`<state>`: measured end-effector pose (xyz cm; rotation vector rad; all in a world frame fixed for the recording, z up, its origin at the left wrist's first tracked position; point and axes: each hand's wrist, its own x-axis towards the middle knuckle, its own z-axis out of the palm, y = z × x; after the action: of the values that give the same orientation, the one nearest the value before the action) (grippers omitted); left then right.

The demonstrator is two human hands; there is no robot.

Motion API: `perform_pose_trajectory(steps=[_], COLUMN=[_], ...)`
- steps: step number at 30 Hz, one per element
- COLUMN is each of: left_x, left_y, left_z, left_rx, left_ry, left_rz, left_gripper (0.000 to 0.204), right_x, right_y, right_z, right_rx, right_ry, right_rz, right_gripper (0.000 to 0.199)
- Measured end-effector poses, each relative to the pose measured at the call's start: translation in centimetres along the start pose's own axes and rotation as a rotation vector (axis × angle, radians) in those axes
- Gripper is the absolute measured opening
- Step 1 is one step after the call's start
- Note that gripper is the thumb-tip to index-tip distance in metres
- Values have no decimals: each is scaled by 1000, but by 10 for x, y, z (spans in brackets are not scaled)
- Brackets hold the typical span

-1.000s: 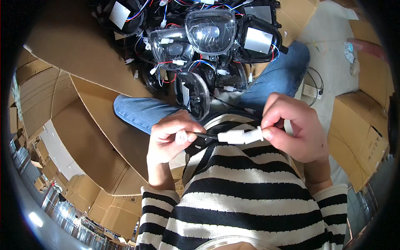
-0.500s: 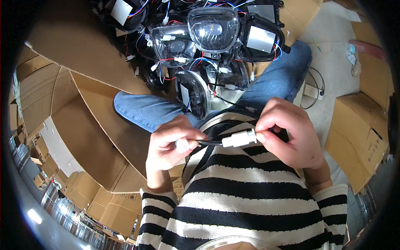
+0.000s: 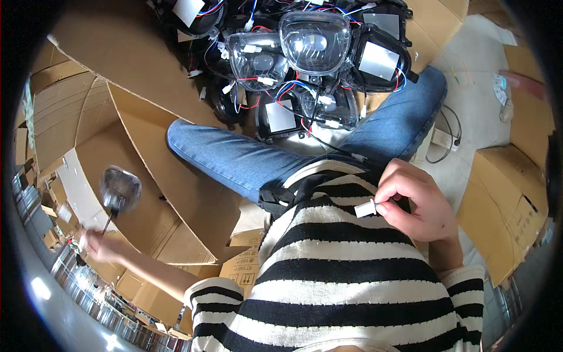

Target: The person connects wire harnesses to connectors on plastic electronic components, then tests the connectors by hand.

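My left hand [image 3: 101,246], smeared by motion, is far out at the left and grips a thin dark cable [image 3: 108,224]. A clear-lensed headlight [image 3: 120,189] dangles from that cable, over the open cardboard box [image 3: 176,217]. In front of my striped top, my right hand [image 3: 415,202] pinches a small white plug connector [image 3: 365,209] between thumb and fingertips. Its other fingers are curled in. Beyond my lap lies a heap of similar headlights [image 3: 315,44], with red, blue and white wires and white connectors among them.
My bent legs in jeans [image 3: 226,155] lie between me and the heap. A folded cardboard box [image 3: 498,199] stands at the right, near a black cable [image 3: 451,138] on the floor. Further cartons [image 3: 155,299] and shelving line the lower left.
My left hand has swung from my lap out to the left, carrying a headlight by its cable. My right hand stays near the same place, its white connector now apart from the left hand's cable.
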<state>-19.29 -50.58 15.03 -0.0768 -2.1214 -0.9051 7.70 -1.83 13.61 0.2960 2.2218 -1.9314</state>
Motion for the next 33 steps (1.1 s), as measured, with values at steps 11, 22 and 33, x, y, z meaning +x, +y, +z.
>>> perform_pose_trajectory(steps=[11,22,33], left_x=[-167,-342,-319], left_y=[107,155,189], left_z=[110,180,196], left_rx=[42,-443,-511], left_ry=[-671,-1463,-1876], left_rz=[-202,1092,616], left_gripper=[11,23,26], right_x=[-5,-16,-26], right_y=[8,17,24], right_z=[4,3,-2], right_rx=[-35,-48,-16], right_ry=[91,120,163], right_rz=[17,63,70], right_gripper=[7,7,7])
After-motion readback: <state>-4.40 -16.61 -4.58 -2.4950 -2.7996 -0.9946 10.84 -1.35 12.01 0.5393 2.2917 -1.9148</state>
